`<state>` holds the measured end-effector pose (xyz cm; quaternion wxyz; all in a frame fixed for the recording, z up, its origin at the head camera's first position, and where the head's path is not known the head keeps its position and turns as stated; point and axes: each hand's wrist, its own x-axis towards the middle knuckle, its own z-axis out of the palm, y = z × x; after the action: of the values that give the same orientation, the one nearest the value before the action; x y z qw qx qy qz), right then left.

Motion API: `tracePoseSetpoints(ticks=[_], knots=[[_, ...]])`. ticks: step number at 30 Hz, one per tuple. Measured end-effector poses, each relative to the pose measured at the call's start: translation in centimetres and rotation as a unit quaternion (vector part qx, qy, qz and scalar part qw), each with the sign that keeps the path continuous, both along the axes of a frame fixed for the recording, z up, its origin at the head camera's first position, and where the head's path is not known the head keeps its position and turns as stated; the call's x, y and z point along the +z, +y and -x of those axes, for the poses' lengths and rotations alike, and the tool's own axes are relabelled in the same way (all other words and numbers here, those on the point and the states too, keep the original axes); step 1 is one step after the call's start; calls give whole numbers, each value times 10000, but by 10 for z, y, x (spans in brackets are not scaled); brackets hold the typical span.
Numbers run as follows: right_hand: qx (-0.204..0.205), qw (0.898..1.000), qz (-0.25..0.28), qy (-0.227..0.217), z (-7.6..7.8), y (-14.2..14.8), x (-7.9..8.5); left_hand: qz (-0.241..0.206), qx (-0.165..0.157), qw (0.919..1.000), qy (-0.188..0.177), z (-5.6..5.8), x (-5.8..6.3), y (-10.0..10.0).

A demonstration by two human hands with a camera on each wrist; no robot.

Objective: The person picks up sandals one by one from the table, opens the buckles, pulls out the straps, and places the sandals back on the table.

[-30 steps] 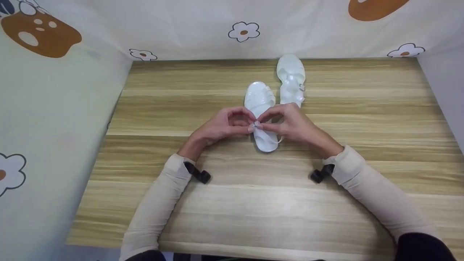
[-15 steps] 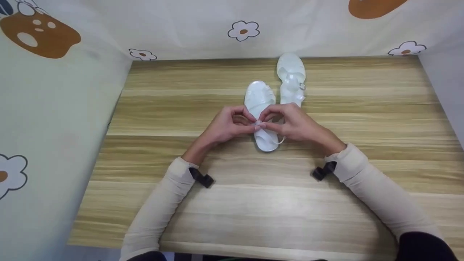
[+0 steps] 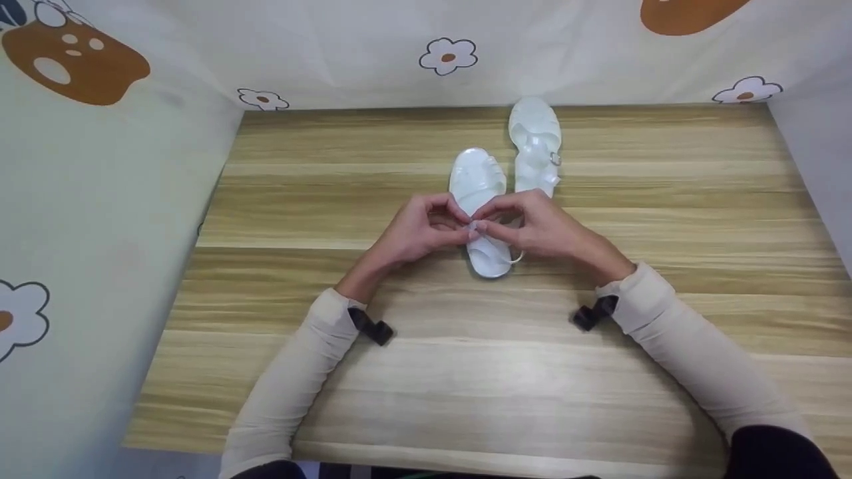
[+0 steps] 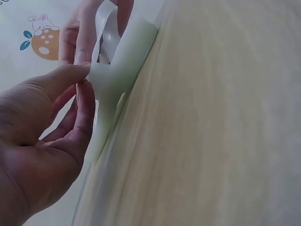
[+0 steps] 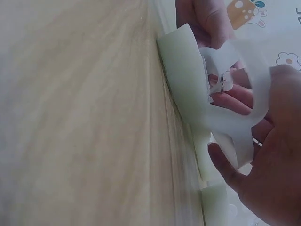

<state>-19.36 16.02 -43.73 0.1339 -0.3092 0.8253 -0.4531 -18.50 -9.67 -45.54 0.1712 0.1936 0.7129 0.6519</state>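
Note:
Two white, glossy sandals lie on the wooden table in the head view. Over the nearer sandal (image 3: 474, 174), my left hand (image 3: 416, 229) and right hand (image 3: 542, 225) meet fingertip to fingertip. Thumb and forefinger of the left hand pinch the buckle end of its strap at the side. My right thumb and forefinger pinch the strap at the same spot. A small buckle (image 5: 222, 84) with a metal pin shows in the right wrist view. Fingers hide most of it from above, so how far the strap runs through it cannot be seen.
The other sandal (image 3: 534, 126) lies behind and to the right, its toe close to the back wall and its rear partly behind my right hand. Printed cloth (image 3: 359, 60) covers the walls around the table (image 3: 466, 372).
Since a second ago, my left hand has shifted slightly right, closer to the right hand. The buckle's metal part, visible earlier from above, is now mostly covered by fingertips. Both sandals lie as before.

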Motion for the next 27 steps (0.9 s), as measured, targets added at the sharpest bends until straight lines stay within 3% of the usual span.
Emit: tracePoseSetpoints(ticks=[6,13,20,27], knots=[[-94,9999,50,-72,0,-1,-1,157,-28,9996,232,1,1,-1],[-18,9996,211,212,0,-1,-3,217,42,9990,379,1,-1,1],[146,9996,242,-9,0,0,-3,-32,55,9999,130,1,-1,1],[179,9984,158,-506,3,5,-1,-53,70,10000,40,1,-2,1]])
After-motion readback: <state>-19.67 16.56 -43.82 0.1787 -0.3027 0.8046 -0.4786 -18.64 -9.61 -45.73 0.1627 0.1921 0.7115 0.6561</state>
